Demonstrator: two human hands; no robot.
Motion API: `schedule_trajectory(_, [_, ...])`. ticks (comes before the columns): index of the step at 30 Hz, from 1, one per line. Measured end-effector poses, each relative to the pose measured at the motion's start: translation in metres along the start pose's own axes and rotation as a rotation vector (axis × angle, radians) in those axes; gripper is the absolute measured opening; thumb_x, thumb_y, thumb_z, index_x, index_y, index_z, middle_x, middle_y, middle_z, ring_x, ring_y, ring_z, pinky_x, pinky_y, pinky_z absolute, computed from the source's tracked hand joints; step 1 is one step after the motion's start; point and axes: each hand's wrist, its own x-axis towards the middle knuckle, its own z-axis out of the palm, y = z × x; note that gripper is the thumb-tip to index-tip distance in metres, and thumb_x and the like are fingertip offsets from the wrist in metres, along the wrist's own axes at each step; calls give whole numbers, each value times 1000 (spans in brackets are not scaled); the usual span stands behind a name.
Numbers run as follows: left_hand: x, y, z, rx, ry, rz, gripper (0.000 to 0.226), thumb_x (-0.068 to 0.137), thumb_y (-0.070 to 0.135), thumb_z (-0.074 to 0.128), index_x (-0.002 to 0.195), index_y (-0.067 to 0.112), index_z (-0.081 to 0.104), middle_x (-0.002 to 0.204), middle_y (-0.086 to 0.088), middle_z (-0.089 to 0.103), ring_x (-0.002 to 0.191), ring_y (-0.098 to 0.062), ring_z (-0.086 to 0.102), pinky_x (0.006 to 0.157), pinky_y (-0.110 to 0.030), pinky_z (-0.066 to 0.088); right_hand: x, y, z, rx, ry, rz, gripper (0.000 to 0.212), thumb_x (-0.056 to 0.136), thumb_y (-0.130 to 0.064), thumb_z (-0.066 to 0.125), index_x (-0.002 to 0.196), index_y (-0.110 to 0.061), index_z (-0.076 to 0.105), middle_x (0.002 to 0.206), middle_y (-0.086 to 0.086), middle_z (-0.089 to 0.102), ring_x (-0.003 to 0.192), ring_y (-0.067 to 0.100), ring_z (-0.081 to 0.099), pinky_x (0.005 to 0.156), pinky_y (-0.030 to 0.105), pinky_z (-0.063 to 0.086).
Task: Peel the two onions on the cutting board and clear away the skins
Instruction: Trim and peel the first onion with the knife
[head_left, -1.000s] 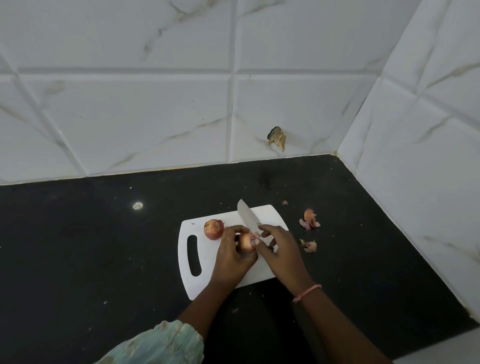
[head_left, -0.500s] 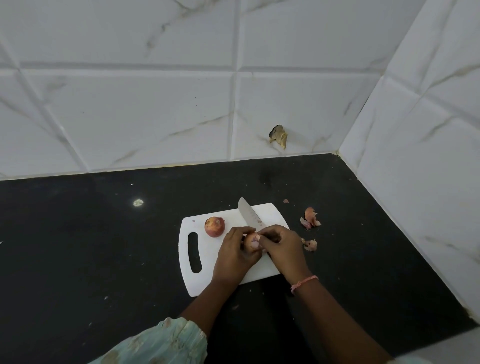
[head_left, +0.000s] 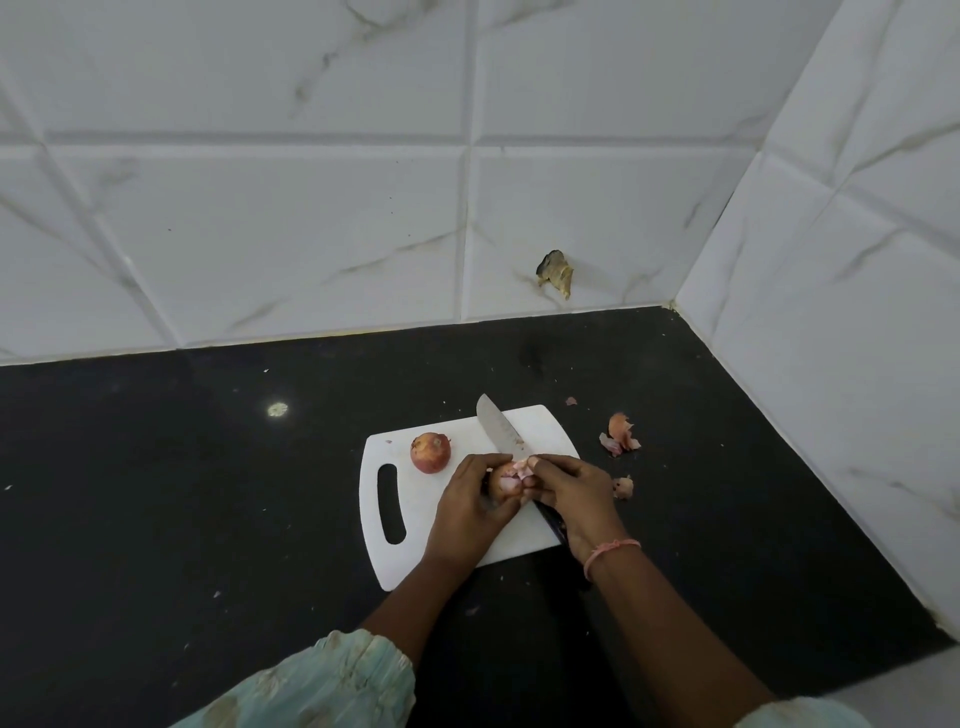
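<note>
Two onions sit over the white cutting board (head_left: 540, 423). One unpeeled onion (head_left: 430, 452) rests on the board near its handle slot. The other onion (head_left: 505, 482) is cupped in the curled fingers of the left hand (head_left: 470, 506) above the board's middle. The right hand (head_left: 569, 496) grips one knife (head_left: 500, 427) and pinches a loose skin (head_left: 521, 467) on that onion. Three skin scraps (head_left: 619, 434) lie on the dark tabletop (head_left: 156, 493) right of the board.

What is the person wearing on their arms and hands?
The hands, left and right, are bare, no gloves. A thin pink thread bracelet circles the right wrist. Both arms wear loose, pale green sleeves with a faded beige print; the forearms are uncovered.
</note>
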Motion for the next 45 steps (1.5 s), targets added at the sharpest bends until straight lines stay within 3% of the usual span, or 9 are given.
schedule_trajectory(12, [1, 3, -1, -53, -24, -59, 50, 88, 36, 73, 132, 22, 57, 124, 16, 58, 111, 8, 54, 94, -11, 46, -4, -2, 11, 358, 139, 148, 4, 87, 1, 64, 90, 4, 67, 76, 15, 66, 69, 20, 65, 60, 25, 59])
schedule_trajectory(17, [-1, 3, -4, -189, 33, -114, 43, 86, 23, 75, 126, 22, 59, 120, 12, 64, 108, 2, 60, 88, -15, 51, 4, -16, -4, 438, 272, 75, 3, 86, 3, 65, 88, 2, 66, 79, 14, 68, 69, 19, 66, 76, 32, 59])
schedule_trajectory(23, [0, 5, -4, -235, 32, -123, 35, 92, 21, 66, 126, 26, 56, 120, 14, 62, 109, 1, 60, 89, -18, 52, 26, -31, -45, 106, 451, -115, 18, 80, 1, 72, 96, -5, 70, 98, 16, 71, 81, 25, 70, 77, 33, 59])
schedule_trajectory(26, [-1, 5, -4, -210, 17, -118, 32, 101, 25, 54, 133, 26, 51, 127, 14, 58, 115, 5, 54, 96, -14, 47, 26, -22, -50, -288, 405, -198, 25, 76, -11, 77, 100, -17, 71, 98, 8, 70, 84, 22, 69, 80, 39, 58])
schedule_trajectory(30, [-1, 7, -4, -198, 13, -133, 34, 104, 41, 39, 138, 34, 42, 134, 18, 51, 121, 7, 50, 98, -9, 41, 8, -5, -38, -960, 355, -577, 40, 76, -16, 76, 114, -19, 64, 125, 9, 53, 111, 27, 50, 96, 41, 45])
schedule_trajectory(34, [-2, 8, -3, -181, 19, -122, 29, 105, 38, 36, 133, 37, 44, 129, 27, 51, 118, 3, 54, 94, -9, 43, -8, 4, -19, -1127, -30, -500, 37, 82, -32, 72, 114, -23, 57, 111, -3, 49, 103, 13, 50, 87, 30, 48])
schedule_trajectory(36, [-1, 7, -3, -176, 19, -115, 27, 105, 33, 40, 131, 36, 45, 126, 31, 50, 118, 8, 51, 96, -8, 42, -10, 10, -15, -1271, -98, -440, 33, 82, -31, 70, 110, -23, 54, 110, -3, 50, 101, 15, 51, 85, 32, 49])
schedule_trajectory(42, [0, 8, -6, -227, -5, -119, 37, 91, 22, 70, 119, 25, 46, 118, 14, 58, 105, 1, 60, 87, -14, 50, -6, 7, -19, -1202, -46, -404, 16, 89, -17, 61, 105, -15, 60, 101, 4, 62, 91, 17, 60, 77, 29, 49])
schedule_trajectory(45, [1, 3, -6, -224, -12, -101, 43, 89, 10, 71, 120, 23, 45, 119, 10, 56, 108, -8, 62, 90, -19, 51, -8, -3, -23, -849, -10, -188, 12, 95, -19, 51, 103, -13, 57, 89, 5, 60, 68, 18, 61, 50, 27, 47])
